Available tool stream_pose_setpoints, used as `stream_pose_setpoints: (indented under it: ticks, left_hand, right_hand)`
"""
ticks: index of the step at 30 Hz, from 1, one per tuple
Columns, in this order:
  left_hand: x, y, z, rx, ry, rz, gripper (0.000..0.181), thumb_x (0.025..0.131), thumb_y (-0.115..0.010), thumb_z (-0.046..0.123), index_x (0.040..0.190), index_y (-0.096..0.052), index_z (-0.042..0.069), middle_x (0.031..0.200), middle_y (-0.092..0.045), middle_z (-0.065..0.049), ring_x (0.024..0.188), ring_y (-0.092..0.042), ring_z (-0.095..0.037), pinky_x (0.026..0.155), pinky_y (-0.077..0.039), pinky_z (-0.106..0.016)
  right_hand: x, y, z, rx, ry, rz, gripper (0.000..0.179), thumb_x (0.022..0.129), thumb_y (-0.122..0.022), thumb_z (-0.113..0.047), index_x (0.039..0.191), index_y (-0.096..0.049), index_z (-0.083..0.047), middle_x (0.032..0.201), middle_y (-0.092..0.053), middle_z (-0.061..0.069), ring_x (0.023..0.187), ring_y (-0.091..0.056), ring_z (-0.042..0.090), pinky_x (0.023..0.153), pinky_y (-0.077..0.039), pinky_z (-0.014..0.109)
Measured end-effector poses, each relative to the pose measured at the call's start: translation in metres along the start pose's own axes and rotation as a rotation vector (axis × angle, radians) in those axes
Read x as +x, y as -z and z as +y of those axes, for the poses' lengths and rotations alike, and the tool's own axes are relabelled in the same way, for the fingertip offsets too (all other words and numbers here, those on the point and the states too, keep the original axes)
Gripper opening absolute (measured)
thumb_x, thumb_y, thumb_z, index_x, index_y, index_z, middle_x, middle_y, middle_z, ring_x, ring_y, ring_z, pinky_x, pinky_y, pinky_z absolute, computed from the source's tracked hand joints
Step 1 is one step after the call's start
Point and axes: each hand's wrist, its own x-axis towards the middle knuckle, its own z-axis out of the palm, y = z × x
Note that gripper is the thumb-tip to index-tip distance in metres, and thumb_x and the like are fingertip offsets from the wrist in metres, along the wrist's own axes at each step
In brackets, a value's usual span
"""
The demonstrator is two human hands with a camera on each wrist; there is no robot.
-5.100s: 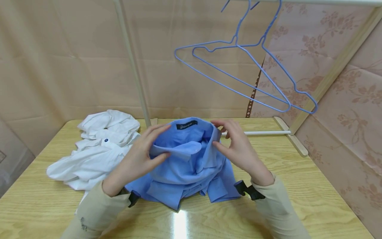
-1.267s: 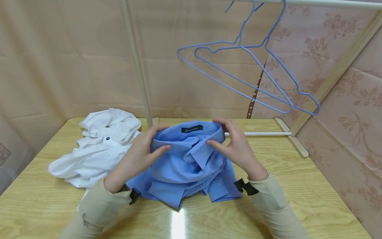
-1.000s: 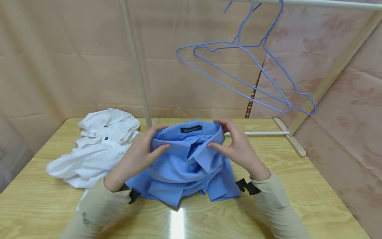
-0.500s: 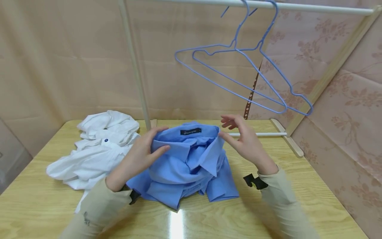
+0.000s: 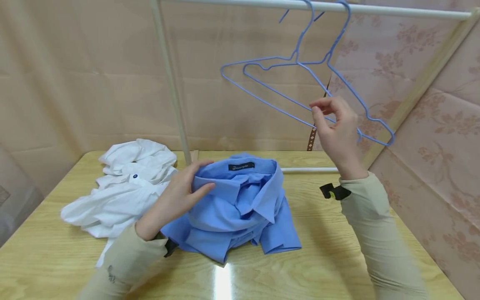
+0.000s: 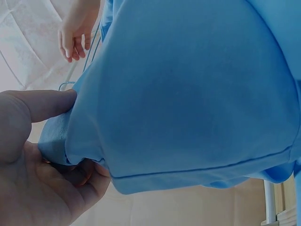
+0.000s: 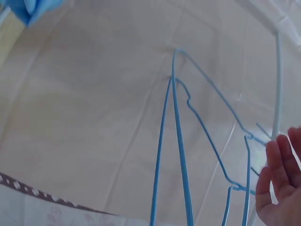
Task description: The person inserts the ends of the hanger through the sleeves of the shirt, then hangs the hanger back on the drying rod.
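right grip (image 5: 339, 135) rising from blue dress shirt (image 5: 225, 220) toward wire hangers (image 5: 304, 63), hanging loose, holding nothing; left grip (image 5: 174, 196) pinching collar (image 5: 226, 188); soft, light cloth probably handling best there.

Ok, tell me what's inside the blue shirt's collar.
Inside the collar, a black label shows at the back, with crumpled blue cloth below. Anything deeper is covered and can't be seen.

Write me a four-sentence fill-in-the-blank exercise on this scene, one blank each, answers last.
1. The left hand grips the collar of the ____ shirt.
2. ____ blue hangers hang from the rail.
3. Seen by the person, a white garment lies to the shirt's ____.
4. The right hand holds ____.

Missing words: blue; Two; left; nothing.
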Motion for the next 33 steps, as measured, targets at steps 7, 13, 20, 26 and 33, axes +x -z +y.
stream_pose_setpoints:
  ticks: [7, 13, 20, 26, 33]
  left_hand:
    - [0.001, -0.001, 0.001, -0.005, 0.022, -0.015, 0.05, 0.085, -0.064, 0.017, 0.13, -0.044, 0.005, 0.122, -0.055, -0.015, 0.109, -0.054, -0.028, 0.087, -0.045, -0.045]
    - [0.001, -0.002, 0.001, -0.002, 0.019, -0.017, 0.05, 0.085, -0.063, 0.018, 0.13, -0.044, 0.007, 0.122, -0.055, -0.013, 0.109, -0.054, -0.026, 0.087, -0.045, -0.044]
    - [0.001, -0.003, 0.002, 0.003, 0.012, -0.019, 0.05, 0.086, -0.063, 0.019, 0.13, -0.043, 0.007, 0.122, -0.055, -0.013, 0.109, -0.054, -0.026, 0.088, -0.045, -0.044]
    - [0.0, -0.004, 0.002, -0.007, 0.003, -0.015, 0.05, 0.085, -0.064, 0.018, 0.13, -0.044, 0.007, 0.123, -0.055, -0.013, 0.11, -0.054, -0.027, 0.087, -0.045, -0.045]
    - [-0.001, -0.004, 0.003, 0.001, 0.015, -0.023, 0.05, 0.085, -0.063, 0.019, 0.13, -0.043, 0.008, 0.124, -0.054, -0.012, 0.111, -0.054, -0.026, 0.089, -0.045, -0.044]
  right_hand:
    - [0.034, 0.001, 0.006, -0.09, -0.082, 0.081, 0.016, 0.088, -0.052, -0.008, 0.094, -0.064, 0.001, 0.085, -0.057, -0.003, 0.078, -0.048, -0.003, 0.074, -0.039, 0.016]
    - [0.052, -0.005, 0.014, -0.204, -0.19, 0.065, 0.018, 0.088, -0.052, -0.016, 0.099, -0.062, -0.005, 0.088, -0.051, -0.009, 0.083, -0.048, 0.004, 0.073, -0.037, 0.016]
    - [0.067, -0.012, 0.019, -0.241, -0.296, -0.007, 0.029, 0.085, -0.059, -0.028, 0.103, -0.06, -0.005, 0.09, -0.051, -0.008, 0.081, -0.048, 0.004, 0.072, -0.038, 0.016]
    - [0.077, -0.018, 0.019, -0.313, -0.328, -0.084, 0.035, 0.086, -0.057, -0.035, 0.107, -0.058, -0.008, 0.094, -0.057, -0.001, 0.081, -0.05, 0.01, 0.07, -0.037, 0.016]
    - [0.093, -0.026, 0.009, -0.38, -0.344, -0.141, 0.031, 0.088, -0.048, -0.029, 0.11, -0.057, -0.009, 0.091, -0.056, -0.001, 0.077, -0.049, 0.01, 0.065, -0.035, 0.017]
